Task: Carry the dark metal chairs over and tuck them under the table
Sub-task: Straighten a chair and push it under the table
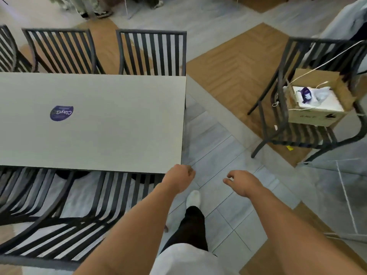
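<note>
A pale rectangular table (119, 120) fills the left of the view. Dark metal slatted chairs stand along its far side (152, 52), (59, 50), seats pushed under. On the near side another dark chair (111, 197) sits with its seat under the table edge, and beside it a second one (25, 187). My left hand (179, 178) is curled into a loose fist just off the table's near right corner, holding nothing. My right hand (241, 182) hovers over the floor, fingers loosely apart, empty. A further dark chair (282, 108) stands apart at the right.
The chair at the right carries an open cardboard box (317, 100) with white items and trailing cords. A round purple sticker (61, 113) lies on the table. Other people's legs (93, 6) stand at the far top. My foot (193, 198) steps on grey tile.
</note>
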### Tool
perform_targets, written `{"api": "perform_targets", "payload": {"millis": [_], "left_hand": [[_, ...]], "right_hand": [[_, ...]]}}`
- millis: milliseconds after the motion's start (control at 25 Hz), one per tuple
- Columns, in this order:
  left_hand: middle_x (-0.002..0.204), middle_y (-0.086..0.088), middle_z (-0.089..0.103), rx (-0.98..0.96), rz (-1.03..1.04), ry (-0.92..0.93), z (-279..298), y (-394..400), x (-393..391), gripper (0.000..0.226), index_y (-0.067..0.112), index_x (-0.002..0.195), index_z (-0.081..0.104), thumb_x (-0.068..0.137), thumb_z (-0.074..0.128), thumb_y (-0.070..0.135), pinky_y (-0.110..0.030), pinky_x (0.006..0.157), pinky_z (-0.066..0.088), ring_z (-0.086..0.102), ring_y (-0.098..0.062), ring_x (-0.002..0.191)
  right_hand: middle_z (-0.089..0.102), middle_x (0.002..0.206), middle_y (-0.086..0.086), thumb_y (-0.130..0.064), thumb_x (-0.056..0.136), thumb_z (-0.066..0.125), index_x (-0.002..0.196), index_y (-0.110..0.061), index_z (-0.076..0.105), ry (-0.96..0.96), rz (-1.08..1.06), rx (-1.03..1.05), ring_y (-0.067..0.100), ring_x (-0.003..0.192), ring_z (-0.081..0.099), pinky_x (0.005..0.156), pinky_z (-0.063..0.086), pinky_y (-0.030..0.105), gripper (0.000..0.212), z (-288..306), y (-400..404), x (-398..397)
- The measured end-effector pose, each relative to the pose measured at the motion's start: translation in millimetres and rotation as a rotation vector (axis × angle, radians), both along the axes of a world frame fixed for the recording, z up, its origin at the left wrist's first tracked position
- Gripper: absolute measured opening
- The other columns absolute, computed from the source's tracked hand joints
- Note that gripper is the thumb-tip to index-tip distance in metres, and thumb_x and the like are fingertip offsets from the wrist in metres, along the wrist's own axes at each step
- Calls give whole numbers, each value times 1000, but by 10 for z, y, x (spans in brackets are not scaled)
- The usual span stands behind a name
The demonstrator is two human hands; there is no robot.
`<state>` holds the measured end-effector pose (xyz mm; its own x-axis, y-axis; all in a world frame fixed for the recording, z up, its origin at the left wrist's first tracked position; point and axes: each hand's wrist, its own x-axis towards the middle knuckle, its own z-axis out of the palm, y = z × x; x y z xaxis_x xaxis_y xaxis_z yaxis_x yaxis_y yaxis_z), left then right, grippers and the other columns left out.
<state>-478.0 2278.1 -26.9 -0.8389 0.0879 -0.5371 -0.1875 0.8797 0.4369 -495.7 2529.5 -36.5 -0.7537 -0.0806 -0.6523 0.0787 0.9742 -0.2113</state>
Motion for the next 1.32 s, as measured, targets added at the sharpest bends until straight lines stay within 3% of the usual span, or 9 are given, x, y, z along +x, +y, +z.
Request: {"api": "perform_targets", "payload": {"millis": [440,680,880,1120,1320], "left_hand": [[112,-11,69,-44,-28,-15,-82,-17,-2704,40,18,120,68,104,41,43,-32,80,46,64,-31,102],[111,-8,70,-19,17,6,53,-61,-3911,37,20,122,68,103,42,39,-36,85,53,65,-27,97],[105,-10,70,-53,126,32,56,-25,-4942,36,17,116,69,104,41,38,-36,80,53,64,-27,91],[114,-8,71,-40,352,55,173,141,-6150,38,18,126,67,105,43,39,-39,89,54,65,-28,101],[104,-7,71,4,496,52,195,148,-6862,37,14,121,68,107,42,35,-36,83,53,65,-23,91]], "right_hand": [[61,141,6,-53,102,50,142,-20,56,3,37,1,25,124,58,103,48,39,52,121,-107,-2872],[65,133,6,-47,102,53,135,-17,61,43,111,-45,25,118,60,97,50,37,45,274,-172,-4255],[63,132,6,-47,104,51,135,-15,60,33,246,-35,25,119,57,88,44,30,45,213,-59,-5498],[65,131,10,-45,103,54,133,-13,63,24,406,-59,28,120,57,96,47,34,45,190,-38,-7265],[68,118,10,-44,103,54,128,-10,66,52,567,-40,27,101,59,80,42,30,44,301,-356,-8487]]}}
